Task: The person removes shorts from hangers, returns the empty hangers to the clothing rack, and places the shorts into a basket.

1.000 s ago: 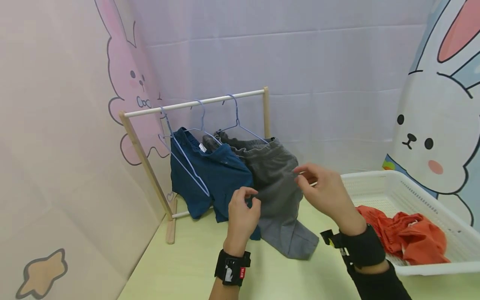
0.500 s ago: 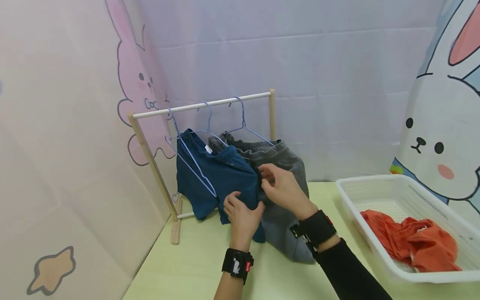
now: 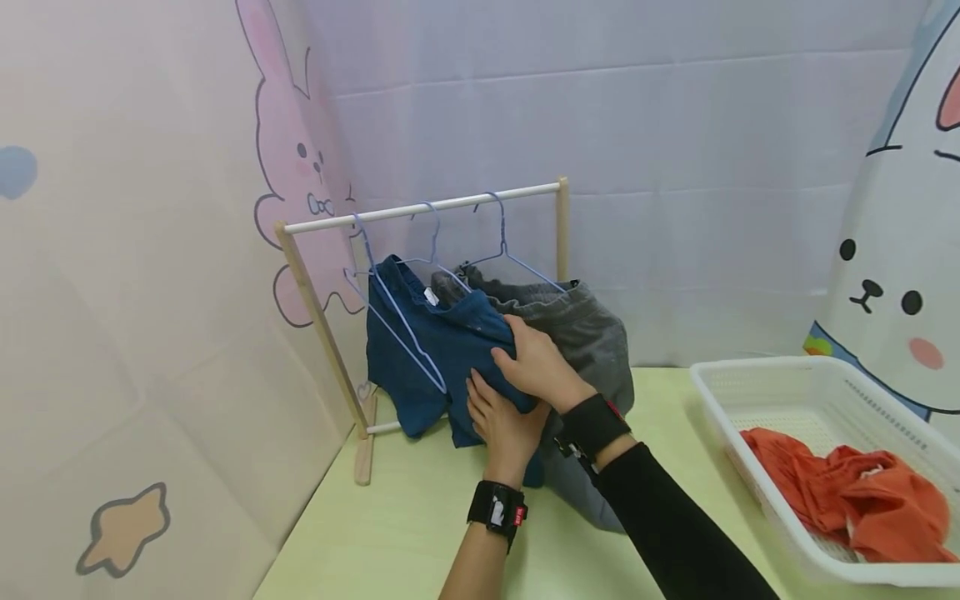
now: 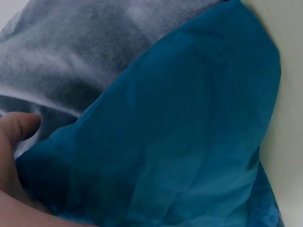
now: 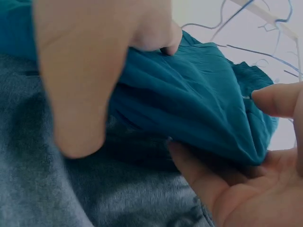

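Blue shorts (image 3: 465, 346) hang from the rack beside grey trousers (image 3: 600, 333), both on thin blue wire hangers. My left hand (image 3: 512, 421) rests on the lower right part of the shorts, fingers spread over the front. In the left wrist view its thumb (image 4: 23, 126) stands apart from the blue cloth. Just above, my right hand (image 3: 542, 367) reaches across the right edge of the shorts. In the right wrist view, blue fabric lies between its parted fingers (image 5: 277, 100), with a gap showing. A bare wire hanger (image 3: 401, 325) hangs in front of the shorts.
The wooden rack (image 3: 318, 325) with a white top rod stands on the pale yellow table (image 3: 360, 542), near the left wall. At right is a white plastic basket (image 3: 731, 467) holding an orange garment (image 3: 862, 496).
My right hand has moved left from beside the grey trousers onto the edge of the blue shorts. My left hand has come onto the shorts too. The view has shifted slightly.
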`<state>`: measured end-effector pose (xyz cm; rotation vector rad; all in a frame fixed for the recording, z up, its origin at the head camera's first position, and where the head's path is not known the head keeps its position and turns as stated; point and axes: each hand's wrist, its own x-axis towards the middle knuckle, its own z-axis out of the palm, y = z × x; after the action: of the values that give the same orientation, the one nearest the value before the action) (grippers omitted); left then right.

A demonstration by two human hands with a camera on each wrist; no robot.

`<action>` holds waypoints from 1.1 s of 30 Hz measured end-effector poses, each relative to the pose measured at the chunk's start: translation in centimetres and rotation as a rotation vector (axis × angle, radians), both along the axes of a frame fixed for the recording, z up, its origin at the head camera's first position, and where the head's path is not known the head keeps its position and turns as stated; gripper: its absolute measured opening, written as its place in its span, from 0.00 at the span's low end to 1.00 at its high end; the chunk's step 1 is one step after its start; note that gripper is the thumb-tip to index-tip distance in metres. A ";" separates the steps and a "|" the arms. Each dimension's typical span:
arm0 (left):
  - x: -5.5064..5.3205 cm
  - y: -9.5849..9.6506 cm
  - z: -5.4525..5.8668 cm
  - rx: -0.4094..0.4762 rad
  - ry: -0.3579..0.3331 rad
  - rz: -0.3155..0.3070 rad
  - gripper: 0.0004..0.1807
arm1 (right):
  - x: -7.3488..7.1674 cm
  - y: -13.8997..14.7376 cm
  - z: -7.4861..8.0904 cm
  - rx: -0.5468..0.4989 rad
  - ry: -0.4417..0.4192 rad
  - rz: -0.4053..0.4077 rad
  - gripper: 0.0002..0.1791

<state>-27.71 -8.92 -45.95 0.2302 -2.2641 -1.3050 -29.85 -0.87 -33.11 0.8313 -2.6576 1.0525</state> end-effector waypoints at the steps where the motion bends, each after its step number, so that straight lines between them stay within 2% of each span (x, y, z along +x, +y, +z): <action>1: -0.1 0.2 -0.1 -0.003 -0.002 0.001 0.72 | -0.2 -0.2 0.0 -0.001 -0.007 0.005 0.37; 5: -0.8 0.6 -0.4 -0.003 0.004 0.011 0.69 | -0.7 -0.9 0.3 -0.015 -0.020 0.014 0.37; 12: -1.2 0.4 -0.5 -0.030 0.035 0.049 0.58 | -0.9 -1.7 0.3 -0.035 0.051 0.023 0.26; 18: -1.1 0.1 -0.8 -0.054 0.055 0.009 0.54 | -1.2 -1.7 -0.3 -0.090 0.057 0.008 0.20; 23: -0.8 0.0 -0.8 -0.050 0.075 -0.018 0.49 | -1.4 -1.8 -0.9 -0.135 0.130 -0.018 0.14; 30: -0.5 0.1 -0.3 -0.049 0.117 -0.036 0.48 | -1.4 -2.1 -1.5 -0.194 0.275 -0.066 0.12; 33: -0.4 0.1 0.1 -0.054 0.142 -0.037 0.47 | -1.4 -2.1 -1.3 -0.211 0.302 -0.075 0.12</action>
<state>-28.09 -8.80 -45.85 0.0746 -2.1894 -1.2368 -31.22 -2.95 -34.39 0.7725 -2.2652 1.0709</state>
